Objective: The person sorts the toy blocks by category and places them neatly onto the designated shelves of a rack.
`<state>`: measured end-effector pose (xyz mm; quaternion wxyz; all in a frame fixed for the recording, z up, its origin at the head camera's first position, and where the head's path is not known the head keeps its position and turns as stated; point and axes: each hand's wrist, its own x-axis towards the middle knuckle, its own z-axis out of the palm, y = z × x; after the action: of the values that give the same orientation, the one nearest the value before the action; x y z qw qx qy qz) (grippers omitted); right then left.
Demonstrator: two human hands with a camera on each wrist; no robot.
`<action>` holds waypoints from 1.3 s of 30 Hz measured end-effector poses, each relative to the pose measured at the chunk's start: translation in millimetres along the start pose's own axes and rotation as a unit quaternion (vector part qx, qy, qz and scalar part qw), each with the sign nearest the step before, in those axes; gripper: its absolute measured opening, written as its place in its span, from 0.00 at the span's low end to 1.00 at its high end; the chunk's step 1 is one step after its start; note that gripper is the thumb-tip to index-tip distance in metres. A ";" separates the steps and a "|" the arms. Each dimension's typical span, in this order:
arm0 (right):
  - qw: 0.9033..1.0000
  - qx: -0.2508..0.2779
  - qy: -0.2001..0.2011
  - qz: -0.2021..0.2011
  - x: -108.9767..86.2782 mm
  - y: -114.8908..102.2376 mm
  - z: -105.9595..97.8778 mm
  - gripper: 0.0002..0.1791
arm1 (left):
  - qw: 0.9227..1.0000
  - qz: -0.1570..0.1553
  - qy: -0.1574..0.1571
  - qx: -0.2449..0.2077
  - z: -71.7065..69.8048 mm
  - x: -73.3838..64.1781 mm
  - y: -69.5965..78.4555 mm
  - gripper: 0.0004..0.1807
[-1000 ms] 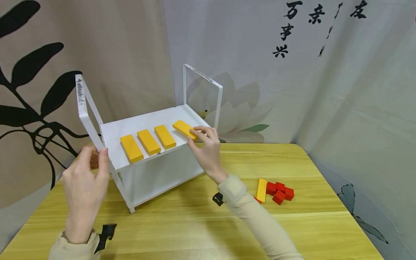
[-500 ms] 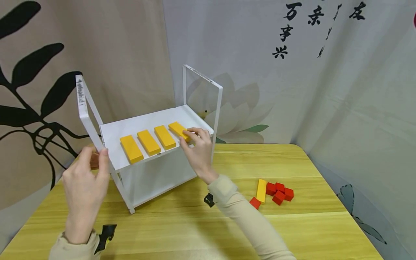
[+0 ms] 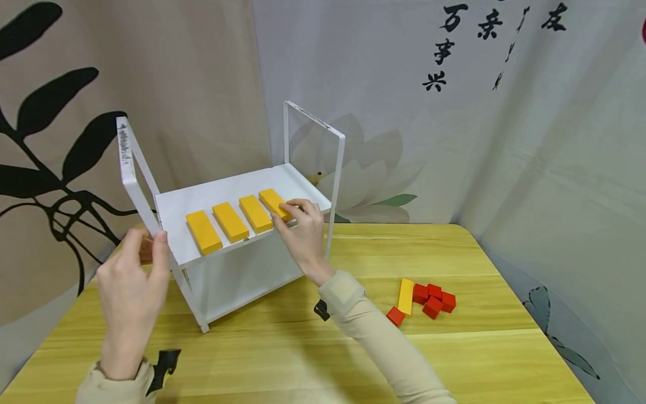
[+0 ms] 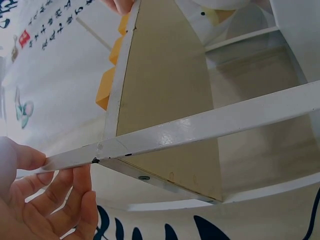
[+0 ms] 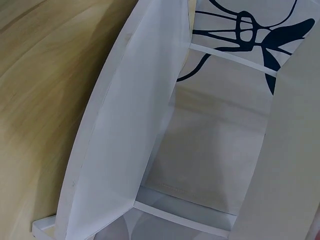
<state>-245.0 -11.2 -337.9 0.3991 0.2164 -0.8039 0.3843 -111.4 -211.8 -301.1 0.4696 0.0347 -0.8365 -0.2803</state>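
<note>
A white two-tier rack point(image 3: 222, 188) stands on the wooden table, a side frame rising at each end. My left hand point(image 3: 133, 280) grips the front post of its left frame; in the left wrist view, thumb and fingers pinch that white bar point(image 4: 175, 127). On the upper shelf, my right hand point(image 3: 305, 235) pinches the near end of a yellow block point(image 3: 271, 199), last in a row. To its left lie three more, the closest being a yellow block point(image 3: 255, 214) with a narrow gap between. The right wrist view shows mostly the lower shelf point(image 5: 120, 115); the pinched block is hidden there.
Right of the rack, several red cubes point(image 3: 432, 307) and one loose yellow block point(image 3: 406, 296) lie on the table point(image 3: 494, 348). The right end frame point(image 3: 339, 168) stands up just behind the right hand. Printed curtains point(image 3: 383, 84) hang behind.
My right hand has slid the rightmost yellow block left along the shelf, close to its neighbour, and turned it more in line with the row. The left hand has stayed on the post.
</note>
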 end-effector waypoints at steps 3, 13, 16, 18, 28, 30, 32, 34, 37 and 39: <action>1.000 0.004 -0.006 -0.005 -0.7 0.9 0.0 0.12 | 1.000 0.001 0.000 0.000 -0.1 -0.1 0.2 0.15; 0.999 0.031 -0.016 -0.015 -2.4 4.6 -3.2 0.12 | 1.000 0.000 -0.001 -0.001 0.0 -0.8 0.3 0.15; 0.999 0.045 -0.012 -0.020 -2.8 6.7 -4.4 0.11 | 1.000 0.002 0.002 -0.003 0.3 -0.9 0.2 0.15; 0.998 0.057 -0.008 -0.024 -3.0 7.9 -5.5 0.10 | 1.000 0.003 0.003 -0.005 0.4 -0.9 0.2 0.15; 0.990 0.126 0.016 -0.060 -7.4 24.2 -14.7 0.08 | 1.000 0.006 0.004 -0.006 0.0 -1.0 -0.1 0.14; 0.987 0.142 0.019 -0.072 -10.0 28.8 -18.2 0.07 | 1.000 0.004 0.005 -0.006 -0.1 -1.0 -0.4 0.14; 0.985 0.150 0.021 -0.083 -13.1 34.9 -21.5 0.06 | 1.000 0.002 0.004 -0.005 -0.3 -1.0 -0.4 0.14; 0.985 0.150 0.015 -0.088 -17.1 41.8 -26.3 0.07 | 1.000 0.000 0.002 -0.005 -0.4 -0.7 -0.3 0.14; 0.987 0.137 -0.012 -0.085 -24.8 54.1 -35.4 0.08 | 1.000 -0.001 -0.001 -0.004 -0.5 -0.4 0.1 0.15; 0.989 0.123 -0.042 -0.073 -31.6 63.4 -43.8 0.08 | 1.000 -0.001 -0.001 -0.004 -0.6 -0.3 0.5 0.15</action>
<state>-247.1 63.4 -374.7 0.3625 0.3375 -0.7486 0.4409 -110.7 -211.5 -300.9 0.4685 0.0332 -0.8359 -0.2838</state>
